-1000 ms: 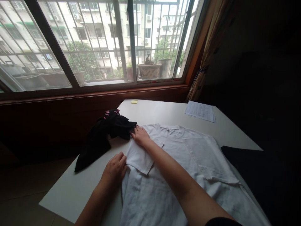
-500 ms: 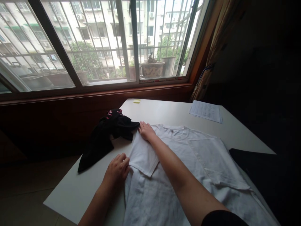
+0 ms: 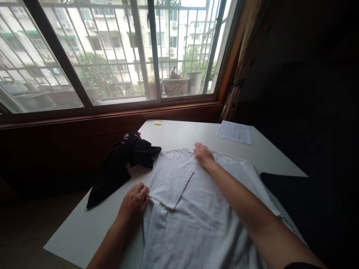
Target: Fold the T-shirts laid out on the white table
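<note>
A white T-shirt (image 3: pixel 213 201) lies spread on the table, its left sleeve (image 3: pixel 171 183) folded inward over the body. At the shirt's left edge, just below that sleeve, my left hand (image 3: pixel 137 197) is closed, fingers curled on the cloth. My right hand (image 3: pixel 203 153) rests at the collar with its fingers stretched out and partly covers the neckline. My right forearm crosses above the right part of the shirt and hides some of it.
Crumpled black clothing with pink marks (image 3: pixel 120 164) lies left on the white table (image 3: pixel 75 235). Printed papers (image 3: pixel 235 132) and a yellow slip (image 3: pixel 158 122) are near the far edge. Dark cloth (image 3: pixel 288 190) lies to the right. A barred window (image 3: pixel 117 56) stands behind.
My right hand has moved right from the folded sleeve's top to the collar. My left hand stays at the shirt's left edge. The whole view has shifted slightly.
</note>
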### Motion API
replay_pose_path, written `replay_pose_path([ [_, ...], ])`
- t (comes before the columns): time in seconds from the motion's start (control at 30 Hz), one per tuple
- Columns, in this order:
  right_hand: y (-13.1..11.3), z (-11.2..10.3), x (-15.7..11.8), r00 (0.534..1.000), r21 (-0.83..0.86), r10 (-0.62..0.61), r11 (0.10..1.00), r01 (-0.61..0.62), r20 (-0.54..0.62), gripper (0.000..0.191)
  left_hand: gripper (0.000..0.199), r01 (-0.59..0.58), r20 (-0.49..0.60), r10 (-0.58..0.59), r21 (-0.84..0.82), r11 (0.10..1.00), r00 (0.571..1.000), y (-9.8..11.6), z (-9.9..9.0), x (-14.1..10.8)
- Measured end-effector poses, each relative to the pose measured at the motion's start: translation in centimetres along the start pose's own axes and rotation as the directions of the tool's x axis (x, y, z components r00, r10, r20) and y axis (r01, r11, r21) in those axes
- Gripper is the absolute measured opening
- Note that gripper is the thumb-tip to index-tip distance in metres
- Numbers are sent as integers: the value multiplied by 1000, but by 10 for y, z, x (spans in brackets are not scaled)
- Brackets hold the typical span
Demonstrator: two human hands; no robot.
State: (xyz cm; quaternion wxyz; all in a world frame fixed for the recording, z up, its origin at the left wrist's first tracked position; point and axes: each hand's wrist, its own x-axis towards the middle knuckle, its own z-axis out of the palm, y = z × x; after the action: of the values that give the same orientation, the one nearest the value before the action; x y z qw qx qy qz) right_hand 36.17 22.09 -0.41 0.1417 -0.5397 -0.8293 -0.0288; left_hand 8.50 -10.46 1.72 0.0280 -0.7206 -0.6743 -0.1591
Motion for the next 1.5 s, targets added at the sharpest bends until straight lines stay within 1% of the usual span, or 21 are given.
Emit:
replay_pose_path([
  [0.13,52,-22,-38,995,-54,83,995,-86,-61,47,28,-68,-139,60,-52,996,988,-4,4,1],
  [0.2,71,-32,-59,988,-75,122,989,-129,-90,44,29,-98,-160,88,-54,994,983,-2,3,7],
  [0.27,85,-39,-79,984,-91,145,984,-154,-107,42,28,-132,-139,124,-48,990,983,2,0,18],
  [0.37,96,-41,-101,985,-105,147,982,-157,-90,38,27,-181,-69,179,-10,984,981,12,1,47],
  [0.43,100,-37,-110,987,-108,149,982,-154,-60,38,31,-179,-18,180,37,983,983,20,9,73],
  [0.5,102,-31,-114,987,-107,157,981,-160,-37,40,35,-143,30,141,80,986,990,26,24,100],
  [0.57,103,-26,-115,985,-102,172,980,-174,-24,44,39,-99,54,94,109,989,994,32,43,125],
  [0.63,105,-22,-113,982,-95,188,977,-189,-14,47,45,-59,43,55,121,991,998,35,61,146],
  [0.7,107,-20,-110,980,-88,201,976,-201,-5,50,50,-16,21,13,127,992,1000,35,75,160],
  [0.77,108,-19,-107,978,-83,210,974,-209,2,52,53,22,9,-23,129,991,1000,33,83,170],
  [0.97,110,-14,-93,971,-64,239,970,-237,31,56,58,48,53,-55,133,990,997,20,88,189],
  [1.23,114,-10,-68,961,-44,244,970,-241,128,64,65,48,130,-66,137,989,989,11,94,211],
  [1.5,120,-6,-48,945,-38,256,967,-254,203,69,67,29,149,-46,116,993,988,5,98,231],
])
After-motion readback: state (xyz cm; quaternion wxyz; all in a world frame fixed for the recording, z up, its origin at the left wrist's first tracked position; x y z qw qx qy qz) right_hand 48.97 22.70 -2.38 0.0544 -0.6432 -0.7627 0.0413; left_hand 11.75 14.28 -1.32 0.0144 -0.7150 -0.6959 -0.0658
